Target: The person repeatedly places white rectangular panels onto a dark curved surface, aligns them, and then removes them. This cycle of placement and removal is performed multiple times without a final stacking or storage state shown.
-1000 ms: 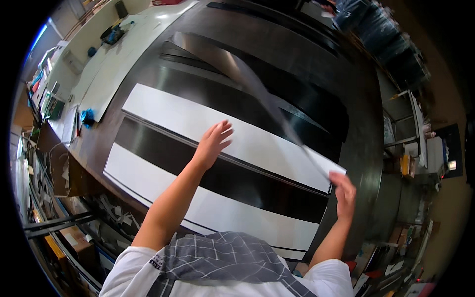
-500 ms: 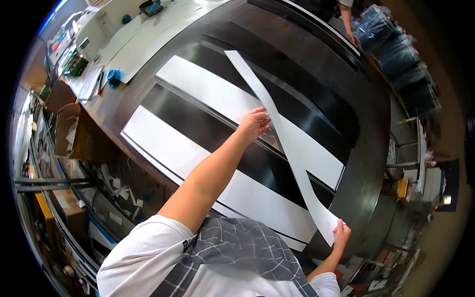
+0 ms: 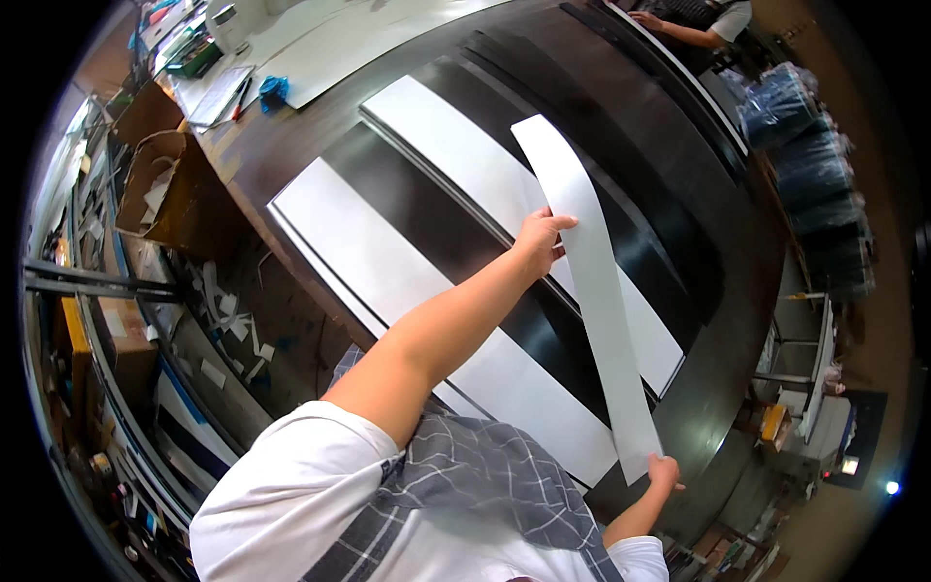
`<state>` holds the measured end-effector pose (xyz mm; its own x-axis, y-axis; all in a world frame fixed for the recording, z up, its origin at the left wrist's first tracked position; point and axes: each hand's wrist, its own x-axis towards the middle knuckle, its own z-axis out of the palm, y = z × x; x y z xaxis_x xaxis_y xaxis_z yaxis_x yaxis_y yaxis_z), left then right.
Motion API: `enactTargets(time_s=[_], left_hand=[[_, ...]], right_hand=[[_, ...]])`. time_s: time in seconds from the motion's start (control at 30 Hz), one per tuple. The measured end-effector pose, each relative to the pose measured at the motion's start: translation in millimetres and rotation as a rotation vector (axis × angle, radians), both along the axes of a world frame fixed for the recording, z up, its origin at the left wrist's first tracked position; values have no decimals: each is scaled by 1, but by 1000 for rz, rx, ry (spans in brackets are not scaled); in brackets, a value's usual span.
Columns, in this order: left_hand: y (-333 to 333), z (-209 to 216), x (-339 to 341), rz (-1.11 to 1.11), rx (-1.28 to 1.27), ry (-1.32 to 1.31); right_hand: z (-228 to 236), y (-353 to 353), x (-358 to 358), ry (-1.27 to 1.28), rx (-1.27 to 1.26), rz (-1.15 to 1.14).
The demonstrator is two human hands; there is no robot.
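Note:
A long, thin white strip (image 3: 593,272) runs between my hands, bowed and raised above the dark worktable. My left hand (image 3: 543,238) pinches its left edge partway along, thumb on top. At the near end, my right hand (image 3: 664,472) grips the corner by its edge. Beneath the strip lies a stack of white strips (image 3: 436,131), its lower part crossed by the held one. Closer to me, a second stack of white strips (image 3: 407,272) lies about parallel, partly hidden by my left forearm.
The dark worktable (image 3: 267,184) carries long black strips (image 3: 630,184) beyond the stacks. At far left are a blue crumpled item (image 3: 274,92) and a notepad (image 3: 218,97). A cardboard box (image 3: 160,184) stands left of the table. Another person's arm (image 3: 679,31) shows at the far right, near plastic-wrapped bundles (image 3: 800,136).
The held strip has turned its broad face more toward me, and its far end has swung right. My left hand moved right along with it. The other person's arm shifted position.

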<state>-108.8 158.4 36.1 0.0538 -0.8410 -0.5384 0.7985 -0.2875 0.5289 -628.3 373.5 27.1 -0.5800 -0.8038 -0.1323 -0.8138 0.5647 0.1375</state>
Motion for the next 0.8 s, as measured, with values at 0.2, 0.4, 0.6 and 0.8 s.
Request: enactTargets(time_s=[0.2,0.4,0.6,0.8], left_hand=[[74,27,32,7,-190,6],[110,20,88,203,-279,-4],[180,-41,144,-24,169,-1969],[217,-57,155,-367,259,-2072]], right_hand=[[30,-117,175,-637,-279,546],[39,-187,312,-1100,474,676],[-10,-173,322,-1103,526,745],[-36,-139,320,-1076,268,842]])
